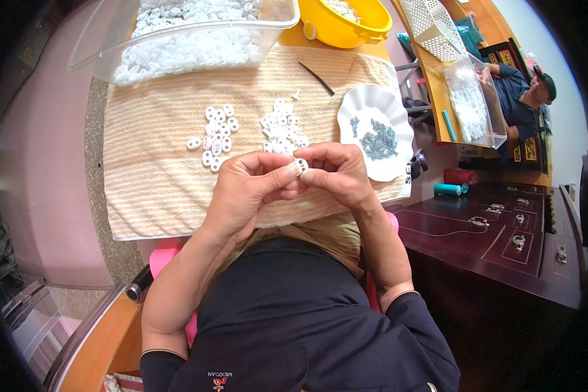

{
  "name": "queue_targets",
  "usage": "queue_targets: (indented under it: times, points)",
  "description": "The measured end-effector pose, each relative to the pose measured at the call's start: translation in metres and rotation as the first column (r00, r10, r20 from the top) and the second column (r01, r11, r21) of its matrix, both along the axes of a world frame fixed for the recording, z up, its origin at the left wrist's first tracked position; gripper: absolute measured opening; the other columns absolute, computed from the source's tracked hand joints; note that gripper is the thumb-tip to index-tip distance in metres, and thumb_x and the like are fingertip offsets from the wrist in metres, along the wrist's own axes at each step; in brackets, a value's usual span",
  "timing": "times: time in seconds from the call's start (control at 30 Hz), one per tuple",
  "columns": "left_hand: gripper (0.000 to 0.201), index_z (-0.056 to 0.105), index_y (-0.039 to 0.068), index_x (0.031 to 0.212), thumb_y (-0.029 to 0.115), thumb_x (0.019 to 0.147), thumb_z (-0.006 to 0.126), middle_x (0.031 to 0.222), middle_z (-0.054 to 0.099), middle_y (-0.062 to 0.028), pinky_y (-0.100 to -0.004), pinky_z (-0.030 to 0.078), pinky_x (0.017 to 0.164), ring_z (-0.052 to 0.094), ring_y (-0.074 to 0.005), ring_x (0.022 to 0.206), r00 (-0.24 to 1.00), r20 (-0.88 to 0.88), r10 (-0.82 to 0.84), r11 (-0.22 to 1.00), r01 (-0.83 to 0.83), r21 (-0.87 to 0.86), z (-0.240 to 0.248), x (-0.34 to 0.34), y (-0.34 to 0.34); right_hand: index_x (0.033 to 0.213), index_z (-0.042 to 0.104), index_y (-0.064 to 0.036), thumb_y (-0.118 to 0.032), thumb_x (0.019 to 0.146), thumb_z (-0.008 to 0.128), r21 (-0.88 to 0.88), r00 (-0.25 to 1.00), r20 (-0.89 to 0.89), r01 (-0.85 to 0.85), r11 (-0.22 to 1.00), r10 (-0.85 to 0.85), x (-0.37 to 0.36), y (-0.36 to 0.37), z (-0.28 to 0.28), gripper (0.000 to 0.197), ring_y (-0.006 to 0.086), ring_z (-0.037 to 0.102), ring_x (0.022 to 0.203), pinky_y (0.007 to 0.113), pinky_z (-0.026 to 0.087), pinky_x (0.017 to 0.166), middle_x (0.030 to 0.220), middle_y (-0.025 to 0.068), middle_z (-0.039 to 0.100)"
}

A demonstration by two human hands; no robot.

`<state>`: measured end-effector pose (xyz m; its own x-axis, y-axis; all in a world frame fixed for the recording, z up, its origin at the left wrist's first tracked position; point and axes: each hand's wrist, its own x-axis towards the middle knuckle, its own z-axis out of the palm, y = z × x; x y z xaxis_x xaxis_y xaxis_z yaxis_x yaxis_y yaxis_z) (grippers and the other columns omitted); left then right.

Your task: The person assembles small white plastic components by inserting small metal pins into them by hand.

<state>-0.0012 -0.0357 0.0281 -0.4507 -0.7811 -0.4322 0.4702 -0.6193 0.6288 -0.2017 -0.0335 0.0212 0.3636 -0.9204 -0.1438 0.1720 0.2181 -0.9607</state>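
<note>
Both hands meet over the near part of the striped towel (157, 209). Between their fingertips is a small white plastic piece with two holes (302, 166). My left hand (249, 183) pinches it from the left, and my right hand (338, 173) from the right. Just beyond the fingers lies a heap of small white pieces (282, 124). Farther left is a looser group of two-holed white pieces (219, 134). To the right, a white scalloped plate (353, 104) holds many tiny dark bits (379, 142), too small to name.
A clear plastic bin (268, 39) full of white pieces stands at the far left, a yellow basin (343, 36) beside it. A thin black stick (317, 78) lies on the towel. Another person (519, 91) sits at the right by a second clear bin (498, 138).
</note>
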Motion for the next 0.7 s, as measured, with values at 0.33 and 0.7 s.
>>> queue_targets:
  times: [0.33, 0.7]
  points:
    - [0.013, 0.065, 0.0, 0.097, 0.007, 0.086, 0.068, 0.079, 0.066, -0.0064, -0.0241, 0.056, 0.063, 0.064, -0.0119, 0.069, 1.0, -0.011, -0.012, 0.999, 0.011, -0.053, -0.0015, 0.0004, 0.002, 0.112, 0.06, 0.007, 0.004, 0.083, 0.067, -0.037, 0.997, 0.072, 0.007, 0.999, -0.004, 0.0015, 0.003, -0.0034, 0.03, 0.0206, 0.068, 0.082, 0.031, 0.059, 0.071, 0.096, 0.0145, 0.066]
    - [0.014, 0.063, 0.002, 0.098, 0.009, 0.087, 0.067, 0.081, 0.066, -0.0055, -0.0234, 0.056, 0.064, 0.064, -0.0114, 0.071, 0.996, -0.089, -0.011, 1.0, 0.012, 0.003, -0.0051, -0.0006, -0.0012, 0.112, 0.061, 0.0069, 0.001, 0.086, 0.066, -0.023, 0.999, 0.008, 0.037, 0.999, -0.037, 0.0032, 0.0024, 0.0025, 0.028, 0.0157, 0.067, 0.081, 0.028, 0.058, 0.071, 0.093, 0.011, 0.068]
